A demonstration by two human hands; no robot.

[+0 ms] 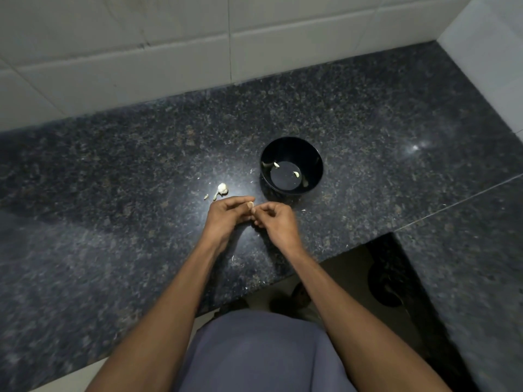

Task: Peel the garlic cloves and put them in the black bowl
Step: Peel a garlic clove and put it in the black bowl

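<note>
Nearest to the person, two bare forearms reach out over the dark granite counter (113, 179) and meet in the middle. The left hand (229, 215) curls its fingers round a small clove (250, 205), pinched at the fingertips so that only a pale tip shows. The right hand (276, 219) is bent in close against it, fingers curled toward the same clove, apparently picking at its skin; whether it actually grips the clove or only a shred of peel I cannot tell from here.

Just beyond the left hand, a little to the left, lies the rest of the garlic head (221, 189), with flakes of skin scattered on the counter around it. It sits closer to the left hand than to the right.

Farther off and to the right stands the black bowl (291, 148), upright, with two peeled cloves (296, 174) lying apart on its bottom. The bowl is beyond the right hand and slightly right of where the hands meet, so the right hand has the shorter, straighter way to it. That is the relation the drop turns on: once the clove is bare, it needs carrying forward and a touch to the right, over the near rim. The clove's long axis I cannot make out, as the fingers hide most of it.
</note>
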